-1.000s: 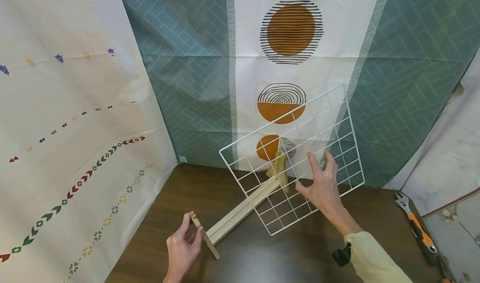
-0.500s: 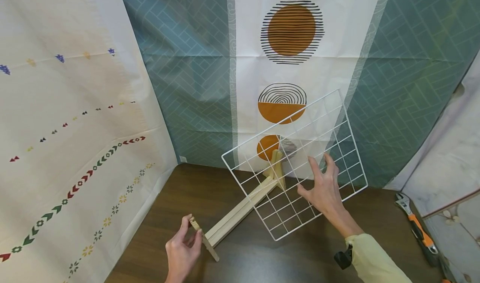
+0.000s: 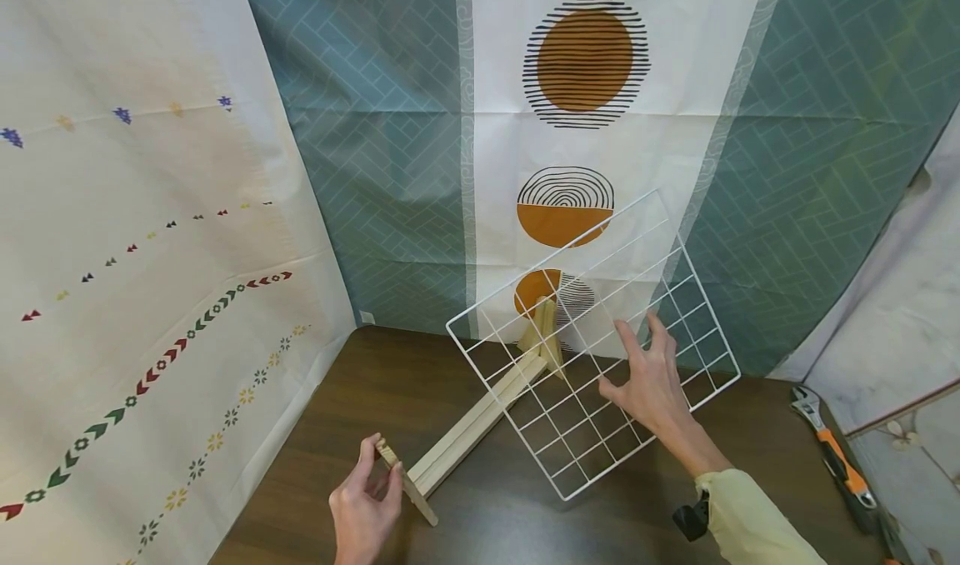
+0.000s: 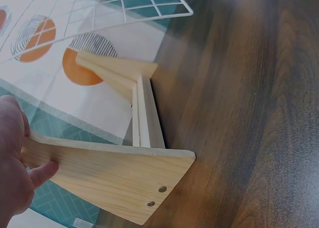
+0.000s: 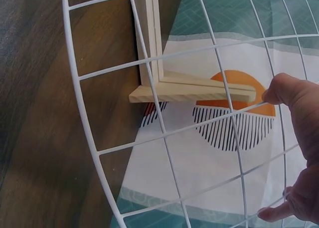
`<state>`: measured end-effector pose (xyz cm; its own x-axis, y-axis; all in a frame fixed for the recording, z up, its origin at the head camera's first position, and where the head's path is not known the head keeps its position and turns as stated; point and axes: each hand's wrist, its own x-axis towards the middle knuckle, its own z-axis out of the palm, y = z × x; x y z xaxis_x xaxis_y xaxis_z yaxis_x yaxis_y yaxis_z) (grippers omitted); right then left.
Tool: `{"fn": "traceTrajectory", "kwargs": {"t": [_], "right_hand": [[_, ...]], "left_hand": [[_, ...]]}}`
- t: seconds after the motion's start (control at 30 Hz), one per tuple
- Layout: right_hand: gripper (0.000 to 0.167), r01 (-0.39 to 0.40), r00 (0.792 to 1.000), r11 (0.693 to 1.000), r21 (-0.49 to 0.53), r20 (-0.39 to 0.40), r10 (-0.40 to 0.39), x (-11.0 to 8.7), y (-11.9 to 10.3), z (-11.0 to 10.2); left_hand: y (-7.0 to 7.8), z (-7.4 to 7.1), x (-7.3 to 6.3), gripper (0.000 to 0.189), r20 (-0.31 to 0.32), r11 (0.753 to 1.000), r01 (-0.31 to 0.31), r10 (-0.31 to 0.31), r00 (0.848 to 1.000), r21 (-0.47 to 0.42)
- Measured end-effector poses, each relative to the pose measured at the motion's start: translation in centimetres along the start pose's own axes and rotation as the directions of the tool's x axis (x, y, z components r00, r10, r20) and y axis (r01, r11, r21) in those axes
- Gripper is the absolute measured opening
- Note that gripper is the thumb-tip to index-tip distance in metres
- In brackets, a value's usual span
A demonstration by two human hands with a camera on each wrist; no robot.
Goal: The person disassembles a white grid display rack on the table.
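Note:
A wooden stand (image 3: pixel 465 444), made of two long rails between end panels, rests on the brown table. My left hand (image 3: pixel 363 498) pinches the top of its near end panel (image 4: pixel 114 170), where two screw heads show in the left wrist view. The far end panel (image 5: pixel 194 92) shows behind the mesh in the right wrist view. A white wire grid panel (image 5: pixel 79 78) is held tilted above the table by my right hand (image 3: pixel 651 388), fingertips and thumb at its wires. From the head view, the grid overlaps the far part of the stand.
An adjustable wrench (image 3: pixel 838 457) with an orange and black handle lies at the table's right edge, other tools partly visible below it. A patterned cloth (image 3: pixel 405 190) hangs behind the table; light cloths hang at both sides.
The grid panel has dropped lower and shifted slightly, its bottom corner moving right and down. The far end of the stand has swung a little left. Both hands keep their holds.

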<state>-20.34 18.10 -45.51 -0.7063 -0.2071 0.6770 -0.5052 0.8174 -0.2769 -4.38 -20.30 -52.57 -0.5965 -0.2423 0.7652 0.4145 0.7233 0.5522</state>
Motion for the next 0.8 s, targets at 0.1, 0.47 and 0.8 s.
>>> {"fn": "traceTrajectory", "kwargs": {"t": [0.1, 0.47, 0.8], "right_hand": [[0.094, 0.000, 1.000, 1.000, 0.006, 0.023, -0.001, -0.1, 0.2, 0.0], [0.094, -0.007, 0.992, 1.000, -0.030, 0.122, 0.010, -0.7, 0.4, 0.0], [0.094, -0.033, 0.986, 0.998, -0.045, 0.161, 0.040, -1.1, 0.6, 0.2]], "left_hand": [[0.1, -0.1, -0.1, 0.056, 0.003, 1.000, 0.014, -0.014, 1.000, 0.006], [0.3, -0.2, -0.6, 0.052, -0.022, 0.998, 0.050, -0.050, 0.999, 0.036], [0.9, -0.3, -0.9, 0.054, -0.057, 0.997, 0.064, -0.061, 0.997, 0.046]]}}
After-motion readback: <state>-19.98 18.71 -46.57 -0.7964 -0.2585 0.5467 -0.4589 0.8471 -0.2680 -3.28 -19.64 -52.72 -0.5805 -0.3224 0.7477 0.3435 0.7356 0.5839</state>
